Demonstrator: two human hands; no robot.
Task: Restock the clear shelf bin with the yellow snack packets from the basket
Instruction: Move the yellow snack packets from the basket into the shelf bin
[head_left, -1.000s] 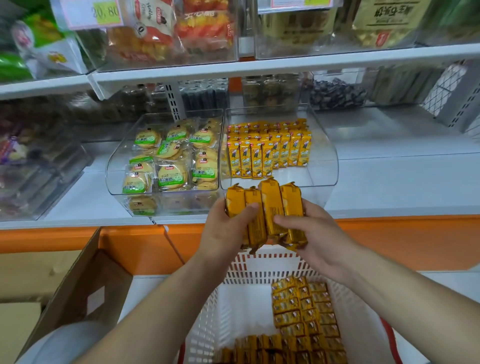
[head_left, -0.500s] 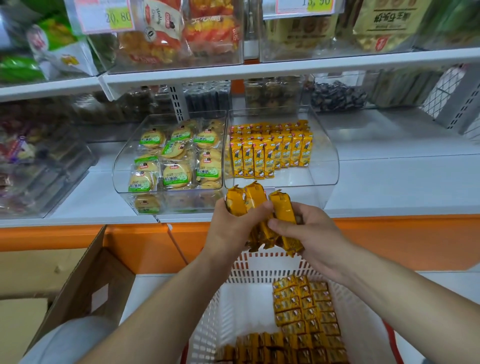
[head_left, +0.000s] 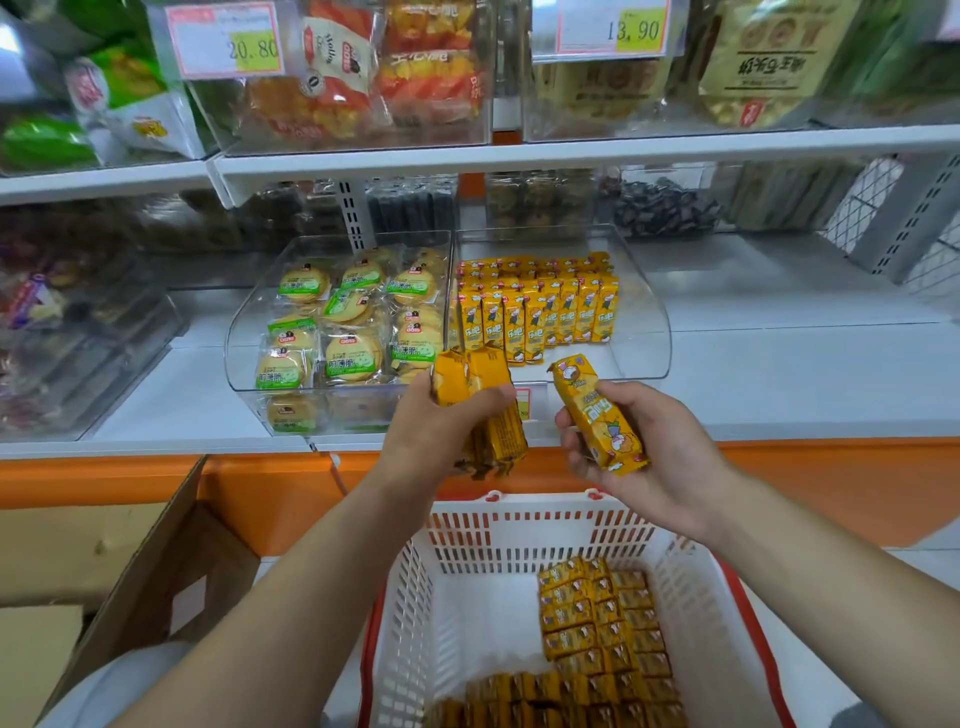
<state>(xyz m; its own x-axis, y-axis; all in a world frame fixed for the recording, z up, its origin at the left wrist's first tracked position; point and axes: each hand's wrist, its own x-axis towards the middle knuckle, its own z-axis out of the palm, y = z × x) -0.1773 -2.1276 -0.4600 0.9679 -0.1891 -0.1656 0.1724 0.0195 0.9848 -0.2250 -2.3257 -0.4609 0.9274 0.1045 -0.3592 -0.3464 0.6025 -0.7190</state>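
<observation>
Your left hand (head_left: 435, 432) gripped perhaps three yellow snack packets (head_left: 500, 434), right hand (head_left: 662, 460) one; clear shelf bin (head_left: 640, 332) at twelve o'clock half-filled, basket (head_left: 519, 508) at six well stocked.

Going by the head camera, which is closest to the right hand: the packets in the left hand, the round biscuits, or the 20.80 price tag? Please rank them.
1. The packets in the left hand, just left of the right hand.
2. The biscuits, further left and back.
3. The price tag, high up, top left.
</observation>
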